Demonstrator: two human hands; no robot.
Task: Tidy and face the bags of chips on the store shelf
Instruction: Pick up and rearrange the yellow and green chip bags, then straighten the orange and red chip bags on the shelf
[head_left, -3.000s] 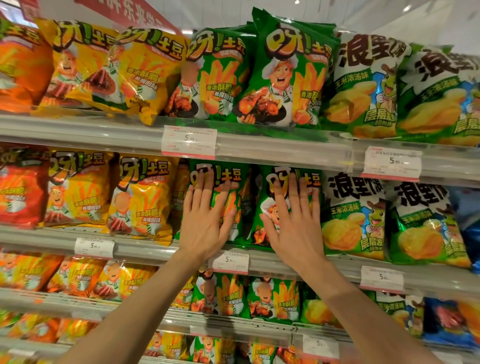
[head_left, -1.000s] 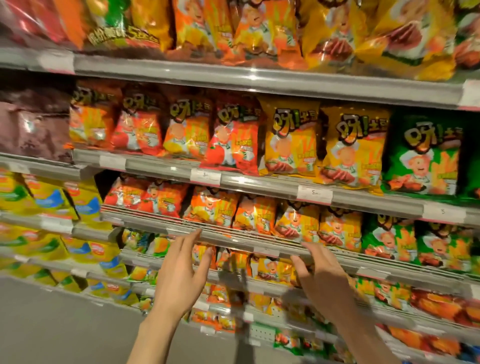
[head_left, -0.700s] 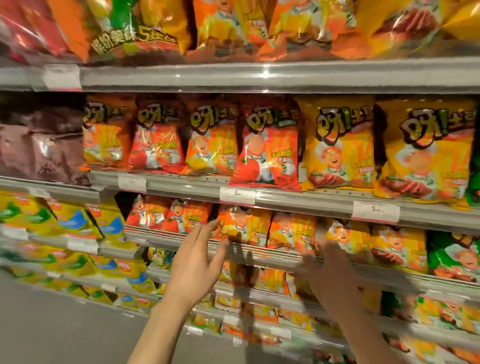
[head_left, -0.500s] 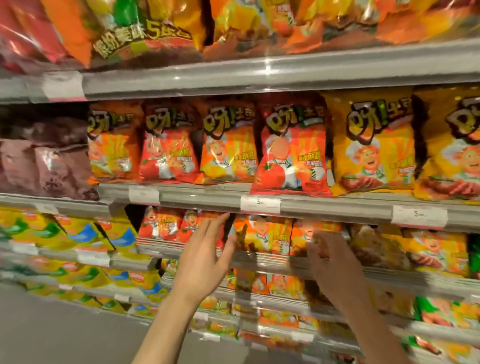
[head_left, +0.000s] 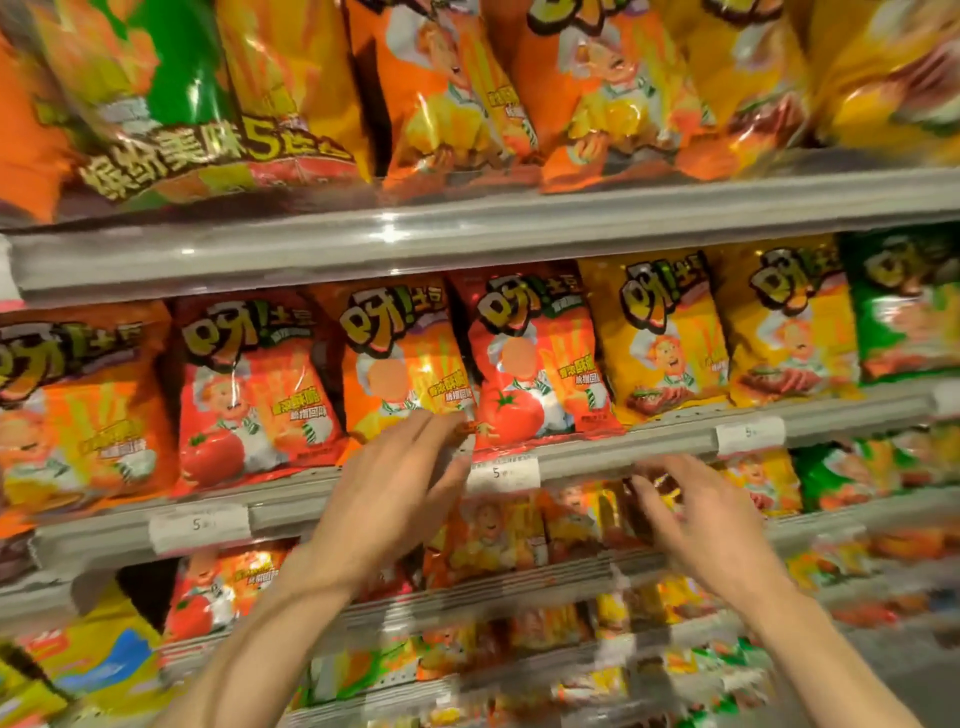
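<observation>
A row of chip bags stands on the middle shelf (head_left: 597, 460): an orange bag (head_left: 72, 410) at the left, a red tomato bag (head_left: 249, 384), an orange bag (head_left: 400, 358), a second red tomato bag (head_left: 535, 364), two yellow bags (head_left: 660, 332) and a green bag (head_left: 909, 301). My left hand (head_left: 395, 483) is raised with fingers spread, its fingertips at the bottom edge of the orange bag. My right hand (head_left: 701, 519) is open with fingers curled, just below the shelf rail, in front of the bags on the shelf below (head_left: 498, 535). Neither hand holds anything. The view is blurred.
The top shelf (head_left: 467, 234) carries large orange and yellow bags (head_left: 457, 88) that overhang its rail. White price tags (head_left: 501, 473) clip onto the rails. Lower shelves hold more small bags, with yellow-blue bags (head_left: 104, 660) at the bottom left.
The view has shifted left from the green bags to the red and orange ones and then closer. Both hands have risen from the lower shelf toward the middle shelf rail.
</observation>
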